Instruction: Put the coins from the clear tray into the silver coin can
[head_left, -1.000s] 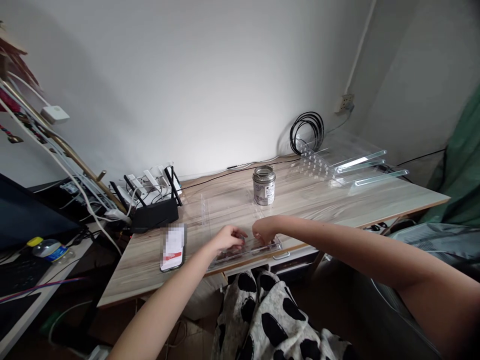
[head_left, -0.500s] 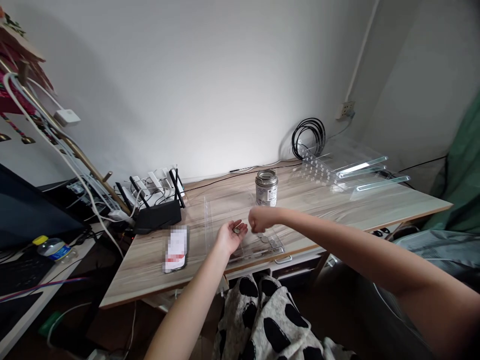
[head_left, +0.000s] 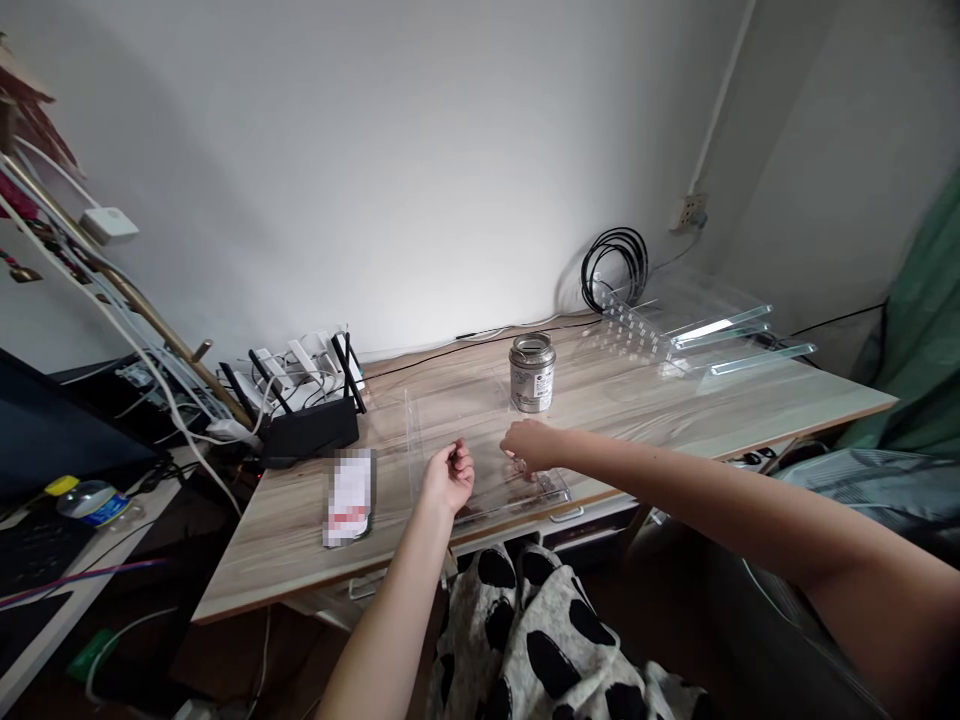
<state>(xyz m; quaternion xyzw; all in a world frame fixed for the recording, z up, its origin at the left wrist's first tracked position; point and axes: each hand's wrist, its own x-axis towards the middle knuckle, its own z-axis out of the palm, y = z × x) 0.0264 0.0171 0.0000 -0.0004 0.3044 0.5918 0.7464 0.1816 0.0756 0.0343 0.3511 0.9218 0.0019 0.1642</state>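
My left hand [head_left: 448, 480] is held palm up over the left part of a clear plastic tray [head_left: 556, 490], its fingers curled in around a coin that they now hide. To its right, my right hand [head_left: 531, 445] reaches down into the tray with bent fingers, close to some coins [head_left: 521, 466] on the tray's floor. Whatever its fingertips hold is hidden. Just behind the right hand, a round metal tin [head_left: 532, 373] with a printed label stands upright, its lid showing an opening.
A phone [head_left: 349, 497], blurred out, lies on the wooden desk [head_left: 285, 540] at left. Behind it stands a black router [head_left: 311, 430] with antennas. Clear acrylic racks [head_left: 690, 335] and a coiled black cable [head_left: 615, 268] occupy the back right.
My left fingers have curled up over the palm, where a coin showed before, and that hand has moved slightly left. My right hand has turned down toward the coins in the tray.
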